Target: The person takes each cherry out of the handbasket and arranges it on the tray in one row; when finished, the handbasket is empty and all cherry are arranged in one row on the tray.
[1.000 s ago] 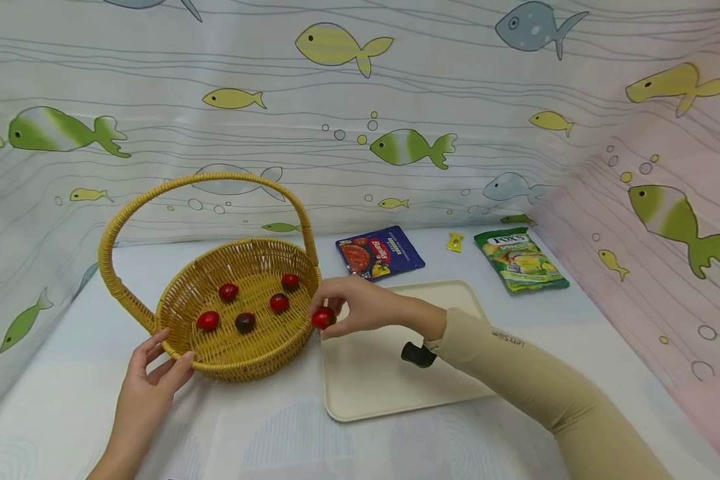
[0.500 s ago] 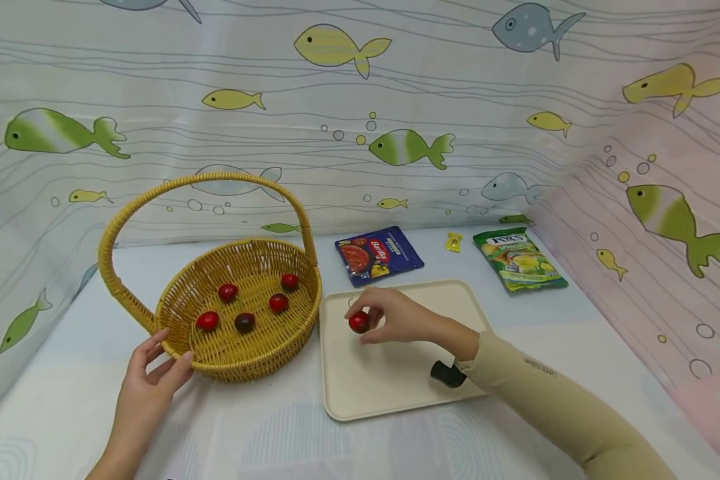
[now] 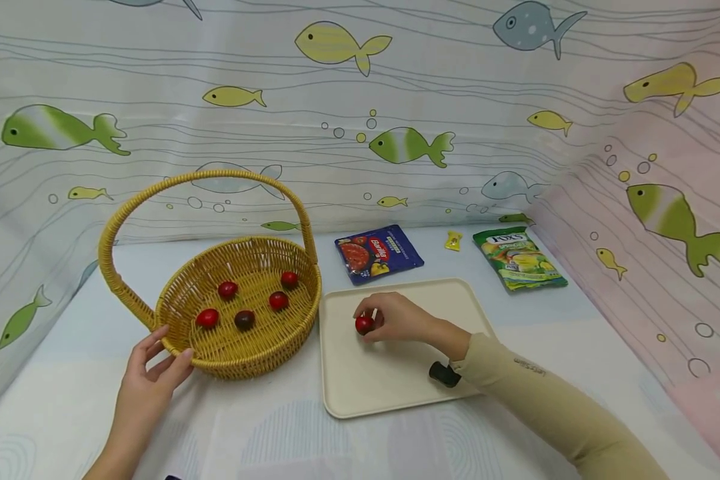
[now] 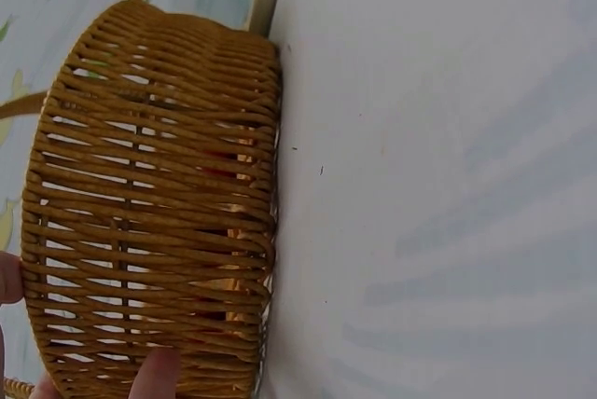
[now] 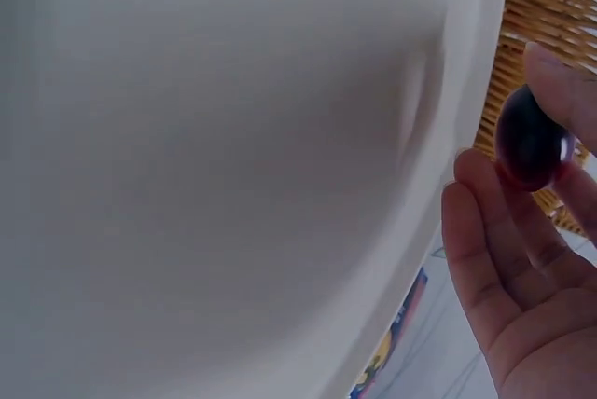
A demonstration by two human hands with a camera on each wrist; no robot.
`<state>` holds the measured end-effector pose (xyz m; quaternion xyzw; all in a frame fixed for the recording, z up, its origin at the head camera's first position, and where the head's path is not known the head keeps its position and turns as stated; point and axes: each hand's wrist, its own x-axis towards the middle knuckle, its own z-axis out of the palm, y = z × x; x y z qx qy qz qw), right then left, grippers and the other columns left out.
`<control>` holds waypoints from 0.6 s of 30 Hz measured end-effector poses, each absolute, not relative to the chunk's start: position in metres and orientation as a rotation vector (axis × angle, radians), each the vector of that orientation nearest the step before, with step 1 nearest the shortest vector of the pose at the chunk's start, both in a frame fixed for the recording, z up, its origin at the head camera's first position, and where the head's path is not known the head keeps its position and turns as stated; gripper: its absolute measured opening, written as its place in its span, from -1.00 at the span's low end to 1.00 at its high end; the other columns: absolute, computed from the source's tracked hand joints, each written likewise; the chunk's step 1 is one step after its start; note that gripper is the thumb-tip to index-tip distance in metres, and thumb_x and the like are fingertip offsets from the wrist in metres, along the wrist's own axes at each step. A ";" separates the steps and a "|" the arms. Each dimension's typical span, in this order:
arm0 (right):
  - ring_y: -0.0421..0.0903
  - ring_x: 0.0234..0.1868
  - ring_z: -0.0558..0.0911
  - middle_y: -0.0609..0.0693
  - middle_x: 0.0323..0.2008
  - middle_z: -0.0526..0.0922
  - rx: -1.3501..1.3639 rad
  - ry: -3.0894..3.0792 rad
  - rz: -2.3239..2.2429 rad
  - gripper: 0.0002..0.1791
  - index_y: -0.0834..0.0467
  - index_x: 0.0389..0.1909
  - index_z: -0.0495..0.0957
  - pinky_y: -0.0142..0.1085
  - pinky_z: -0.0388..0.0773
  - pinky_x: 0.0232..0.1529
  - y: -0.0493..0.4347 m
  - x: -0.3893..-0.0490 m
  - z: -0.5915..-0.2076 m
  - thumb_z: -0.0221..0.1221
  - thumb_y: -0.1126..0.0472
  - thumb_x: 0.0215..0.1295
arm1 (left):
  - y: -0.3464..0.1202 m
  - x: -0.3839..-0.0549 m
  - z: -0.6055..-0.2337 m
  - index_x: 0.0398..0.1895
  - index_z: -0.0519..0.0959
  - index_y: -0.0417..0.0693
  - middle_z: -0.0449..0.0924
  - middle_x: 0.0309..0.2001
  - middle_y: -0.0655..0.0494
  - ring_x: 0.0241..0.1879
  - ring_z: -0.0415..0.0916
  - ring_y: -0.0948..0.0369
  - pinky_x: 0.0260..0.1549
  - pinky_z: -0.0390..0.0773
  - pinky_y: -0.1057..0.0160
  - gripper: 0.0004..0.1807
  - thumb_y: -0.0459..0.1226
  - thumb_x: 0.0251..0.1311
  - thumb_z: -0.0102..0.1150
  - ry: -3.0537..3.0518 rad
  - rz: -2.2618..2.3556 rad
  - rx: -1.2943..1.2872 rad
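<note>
My right hand (image 3: 396,319) pinches a small, glossy dark-red fruit (image 3: 364,325) between thumb and fingertips, over the left part of a cream tray (image 3: 384,393). In the right wrist view the same fruit (image 5: 534,141) looks oval, with several fingers extended beside it. My left hand (image 3: 150,377) grips the near-left rim of a yellow wicker basket (image 3: 258,367) with a tall arched handle. Its thumb (image 4: 157,376) lies against the outer wall in the left wrist view. Inside the basket lie several similar fruits, mostly red like this one (image 3: 207,319), plus a darker one (image 3: 244,321).
Behind the tray lies a blue Barilla pouch (image 3: 379,253). A small yellow wrapped candy (image 3: 453,241) and a green Fox's bag (image 3: 519,259) are at the back right. A black device (image 3: 444,375) shows by the right wrist. Fish-patterned cloth (image 3: 336,133) forms the back wall.
My right hand has moved right with the fruit, from the basket's right rim to over the tray, then slightly further right. The left hand and the basket have stayed in place.
</note>
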<state>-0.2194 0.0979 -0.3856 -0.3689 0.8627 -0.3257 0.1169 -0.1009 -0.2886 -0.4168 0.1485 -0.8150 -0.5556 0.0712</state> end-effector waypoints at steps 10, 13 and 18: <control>-0.26 -0.44 0.50 -0.16 -0.36 0.57 -1.076 2.543 -0.831 -0.63 0.08 -0.21 0.59 -0.43 0.50 -0.36 0.086 -0.222 -0.391 0.45 0.14 -0.08 | -0.286 -0.101 -0.415 0.43 -0.01 0.19 -0.10 0.35 -0.21 0.13 0.28 0.14 -0.31 0.56 0.53 -0.21 -0.03 0.21 0.15 -2.448 -1.676 0.491; -0.26 -0.43 0.49 -0.16 -0.36 0.57 -1.076 2.542 -0.804 -0.62 0.06 -0.22 0.58 -0.43 0.49 -0.35 0.084 -0.222 -0.393 0.46 0.11 -0.09 | -0.285 -0.100 -0.413 0.43 -0.01 0.19 -0.10 0.35 -0.22 0.14 0.27 0.10 -0.31 0.56 0.53 -0.22 -0.03 0.22 0.14 -2.449 -1.675 0.480; -0.26 -0.41 0.48 -0.16 -0.35 0.56 -1.087 2.550 -0.761 -0.61 0.05 -0.21 0.57 -0.43 0.48 -0.35 0.082 -0.223 -0.397 0.46 0.10 -0.09 | -0.285 -0.101 -0.412 0.44 -0.02 0.17 -0.10 0.35 -0.21 0.12 0.30 0.13 -0.33 0.56 0.53 -0.21 -0.05 0.22 0.15 -2.446 -1.680 0.478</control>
